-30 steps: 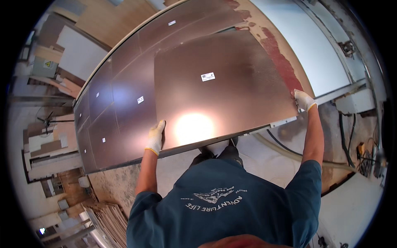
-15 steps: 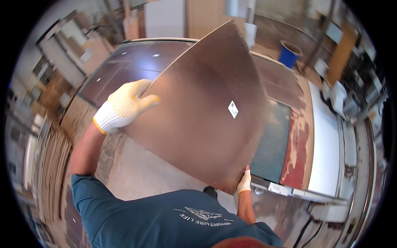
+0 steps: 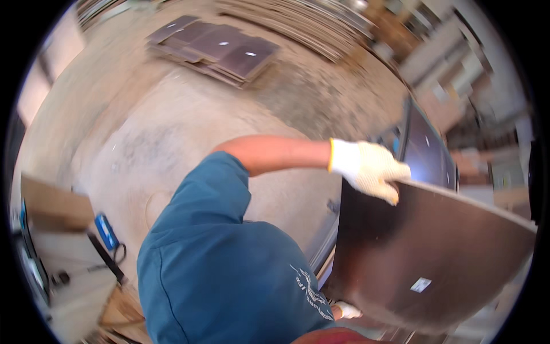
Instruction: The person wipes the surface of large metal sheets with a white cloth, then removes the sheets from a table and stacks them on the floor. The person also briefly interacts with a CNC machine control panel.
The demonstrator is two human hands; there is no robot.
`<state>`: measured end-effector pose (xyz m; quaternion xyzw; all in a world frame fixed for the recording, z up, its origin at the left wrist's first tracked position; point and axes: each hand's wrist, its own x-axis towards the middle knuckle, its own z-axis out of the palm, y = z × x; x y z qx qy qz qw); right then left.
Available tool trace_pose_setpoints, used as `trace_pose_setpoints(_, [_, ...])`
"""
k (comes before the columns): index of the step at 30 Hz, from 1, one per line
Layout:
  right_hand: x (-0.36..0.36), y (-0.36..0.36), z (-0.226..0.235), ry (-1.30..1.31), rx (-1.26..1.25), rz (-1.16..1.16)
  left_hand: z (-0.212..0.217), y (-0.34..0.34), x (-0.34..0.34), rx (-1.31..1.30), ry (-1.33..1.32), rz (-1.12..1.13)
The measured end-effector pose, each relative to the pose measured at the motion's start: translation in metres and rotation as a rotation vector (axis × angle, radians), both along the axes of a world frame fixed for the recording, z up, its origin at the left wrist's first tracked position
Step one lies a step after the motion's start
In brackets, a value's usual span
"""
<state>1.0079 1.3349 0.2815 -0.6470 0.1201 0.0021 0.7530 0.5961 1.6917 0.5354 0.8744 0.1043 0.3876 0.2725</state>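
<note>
A large brown sheet panel [image 3: 435, 252], smooth and slightly glossy with a small white label on its face, tilts at my right side. My left hand [image 3: 372, 171], in a cream knitted glove with a white cuff, is closed over its upper edge. Down at its lower near corner, my right hand [image 3: 346, 310] is gloved too. It is closed on that corner, though part of it is hidden by my shirt and the panel. Motion smears the panel's far end.
A low pile of brown panels [image 3: 223, 49] lies on the floor ahead, with a stack of long boards [image 3: 303, 26] behind it. At right stands a dark-topped table [image 3: 428, 146] beyond the panel. A blue object [image 3: 106, 230] is at the left.
My view has swung to the left, bringing the floor and the panel pile into sight. The brown panel, earlier raised in front of me over the table, now sits at my right. Both hands keep their hold.
</note>
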Motion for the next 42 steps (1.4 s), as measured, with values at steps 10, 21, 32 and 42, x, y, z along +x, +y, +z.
trace_pose_setpoints(10, [-0.044,0.179,0.051,0.192,0.003,0.826,0.092,-0.125,-0.046,0.025,0.037,0.762])
trace_pose_setpoints(21, [-0.192,0.364,0.026,0.420,0.082,1.323,0.159,-0.146,-0.172,0.248,0.207,0.988])
trace_pose_setpoints(32, [-0.462,0.617,0.013,0.531,0.015,1.546,0.075,-0.010,-0.481,0.139,0.007,1.309])
trace_pose_setpoints(42, [-0.640,0.715,0.011,0.411,-0.144,1.133,-0.038,0.263,-0.819,-0.790,0.010,1.395])
